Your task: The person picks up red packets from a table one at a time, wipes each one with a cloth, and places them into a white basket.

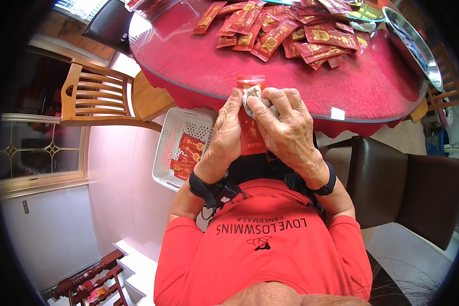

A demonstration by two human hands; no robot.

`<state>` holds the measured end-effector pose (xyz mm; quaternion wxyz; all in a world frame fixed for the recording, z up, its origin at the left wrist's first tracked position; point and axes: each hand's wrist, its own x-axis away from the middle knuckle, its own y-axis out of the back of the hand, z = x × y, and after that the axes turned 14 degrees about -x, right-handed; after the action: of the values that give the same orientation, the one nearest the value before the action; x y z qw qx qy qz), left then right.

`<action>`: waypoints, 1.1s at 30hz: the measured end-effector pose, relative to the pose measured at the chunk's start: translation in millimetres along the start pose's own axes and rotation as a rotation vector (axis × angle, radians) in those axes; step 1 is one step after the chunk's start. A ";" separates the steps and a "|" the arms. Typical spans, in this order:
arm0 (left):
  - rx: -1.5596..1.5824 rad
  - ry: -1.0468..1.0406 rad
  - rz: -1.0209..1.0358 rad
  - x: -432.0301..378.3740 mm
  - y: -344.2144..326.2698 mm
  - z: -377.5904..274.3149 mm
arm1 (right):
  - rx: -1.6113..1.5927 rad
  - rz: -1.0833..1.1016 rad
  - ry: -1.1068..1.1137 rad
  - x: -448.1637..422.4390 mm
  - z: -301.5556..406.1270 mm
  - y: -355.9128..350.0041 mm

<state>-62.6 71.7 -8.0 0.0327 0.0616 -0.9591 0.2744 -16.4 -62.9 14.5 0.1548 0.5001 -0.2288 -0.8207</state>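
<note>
Just off the near edge of the table, a red sachet with gold print (252,134) stretches between my two hands. My left hand (226,132) grips it along its left side, thumb up near the top end. In my right hand (288,118) is a crumpled greyish-white cloth (252,100), pressed by the fingers against the sachet's upper front. The cloth hides part of the print, and my right palm covers some of the sachet's right edge. Beyond my hands, a loose heap of similar red sachets (275,36) lies on the table.
A red cloth under a transparent cover dresses the round table (199,76). At its right stands a metal tray (413,46). Lower left, a white perforated basket (162,160) contains several red sachets (191,147). A wooden chair (99,93) and a dark padded chair (378,179) flank me.
</note>
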 end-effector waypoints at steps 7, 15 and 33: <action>0.083 0.054 -0.055 -2.3 11.8 -14.1 | -0.040 0.196 0.138 18.1 12.2 5.9; 0.129 0.086 -0.075 2.3 17.1 -12.0 | -0.412 0.194 0.073 3.8 6.4 35.2; 0.042 0.174 -0.039 11.1 3.9 -4.7 | -0.366 0.393 0.125 16.6 14.9 24.0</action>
<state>-74.0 76.4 -5.0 0.1201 0.0570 -0.9452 0.2983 -36.6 -88.0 20.7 0.4127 0.4596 -0.1593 -0.7701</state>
